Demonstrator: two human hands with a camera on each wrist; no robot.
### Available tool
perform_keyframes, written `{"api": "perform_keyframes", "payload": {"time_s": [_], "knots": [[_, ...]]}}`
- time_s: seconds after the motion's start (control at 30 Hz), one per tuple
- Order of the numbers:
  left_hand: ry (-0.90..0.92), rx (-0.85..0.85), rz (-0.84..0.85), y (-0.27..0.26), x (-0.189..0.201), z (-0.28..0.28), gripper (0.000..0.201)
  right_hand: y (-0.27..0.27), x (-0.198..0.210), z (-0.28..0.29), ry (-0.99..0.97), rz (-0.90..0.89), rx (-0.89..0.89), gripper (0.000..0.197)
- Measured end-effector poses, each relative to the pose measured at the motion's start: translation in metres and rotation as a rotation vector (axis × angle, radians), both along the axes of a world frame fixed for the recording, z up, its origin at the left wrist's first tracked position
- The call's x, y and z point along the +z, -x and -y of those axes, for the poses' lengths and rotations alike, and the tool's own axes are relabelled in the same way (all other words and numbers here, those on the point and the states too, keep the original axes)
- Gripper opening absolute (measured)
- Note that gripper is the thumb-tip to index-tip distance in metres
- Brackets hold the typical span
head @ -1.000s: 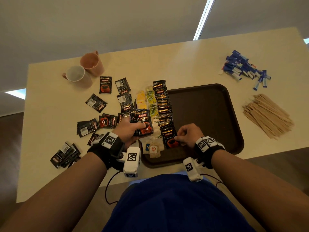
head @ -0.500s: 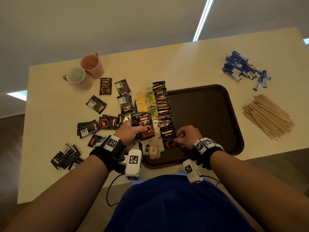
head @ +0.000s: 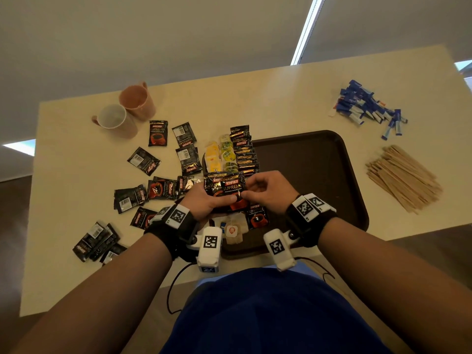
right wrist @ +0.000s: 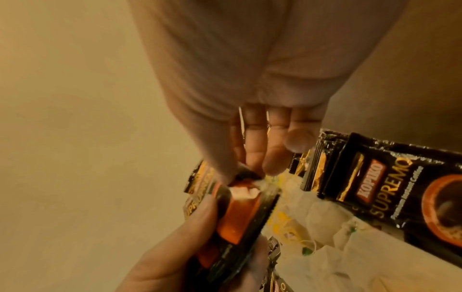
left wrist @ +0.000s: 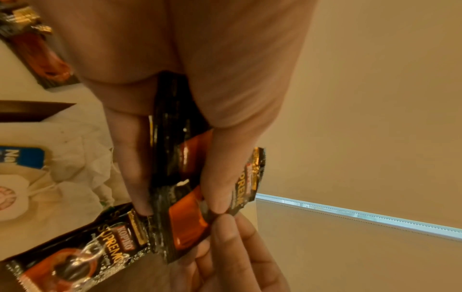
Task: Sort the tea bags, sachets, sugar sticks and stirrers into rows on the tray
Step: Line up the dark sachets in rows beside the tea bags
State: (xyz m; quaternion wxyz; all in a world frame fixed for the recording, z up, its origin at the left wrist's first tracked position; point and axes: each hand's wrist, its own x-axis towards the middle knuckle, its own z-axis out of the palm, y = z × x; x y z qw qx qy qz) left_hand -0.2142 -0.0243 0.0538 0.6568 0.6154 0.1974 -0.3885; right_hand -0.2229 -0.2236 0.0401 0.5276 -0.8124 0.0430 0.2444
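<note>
Head view, left to right. Two mugs are standing at the table's far left; black sachets are lying scattered beside them, some face down, and the heap at the near-left edge is partly overlapping, so its count is unclear. The left hand is gripping a small stack of sachets above the tray's left end, thumb on top and fingers beneath; how many sachets are in the stack cannot be told. The right hand is pinching the stack's near right corner between thumb and forefinger; its other fingers are curling loosely. Both hands are hiding the middle of the rows on the tray: a column of yellow and green tea bags and a column of overlapped sachets are showing only above and below them. Loose tea bags with tags are lying at the tray's near edge, partly hidden by the wrist cameras. Blue sugar sticks and wooden stirrers are lying in heaps on the table, right of the tray.

Wrist views: palms are filling much of each frame; the held stack is appearing edge-on and blurred.
</note>
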Motion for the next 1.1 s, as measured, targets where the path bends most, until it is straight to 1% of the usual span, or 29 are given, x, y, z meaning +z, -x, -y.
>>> {"api": "perform_keyframes", "payload": {"time_s": [0.07,0.2,0.27,0.33,0.47,0.57,0.63,0.73,0.87,1.0,1.1], "knots": [[0.012,0.007,-0.022,0.000,0.001,0.000,0.059,0.000,-0.003,0.001,0.003,-0.040,-0.033,0.011],[0.085,0.122,-0.140,-0.004,-0.004,-0.005,0.039,0.006,-0.007,0.018,-0.006,-0.153,-0.083,0.009],[0.095,0.110,-0.133,-0.004,-0.005,-0.008,0.030,0.011,-0.010,0.030,-0.006,-0.212,-0.102,0.009],[0.073,0.090,-0.115,-0.003,-0.006,-0.010,0.025,0.017,-0.016,0.041,0.035,-0.256,-0.085,0.008],[0.052,0.094,-0.112,0.000,-0.011,-0.013,0.032,0.031,-0.032,0.052,0.177,-0.358,0.021,0.007],[0.034,0.108,-0.122,0.002,-0.014,-0.014,0.034,0.037,-0.046,0.050,0.238,-0.405,0.056,0.007],[0.050,0.112,-0.123,0.003,-0.014,-0.012,0.035,0.039,-0.051,0.045,0.270,-0.400,0.057,0.009],[0.059,0.116,-0.114,0.005,-0.014,-0.012,0.029,0.040,-0.054,0.039,0.292,-0.391,0.060,0.011],[0.060,0.113,-0.107,0.008,-0.012,-0.013,0.027,0.039,-0.054,0.038,0.328,-0.387,0.114,0.018],[0.061,0.118,-0.109,0.008,-0.011,-0.014,0.026,0.029,-0.047,0.044,0.386,-0.331,0.110,0.016],[0.063,0.106,-0.103,0.009,-0.009,-0.015,0.026,0.019,-0.044,0.046,0.392,-0.319,0.119,0.013]]}}
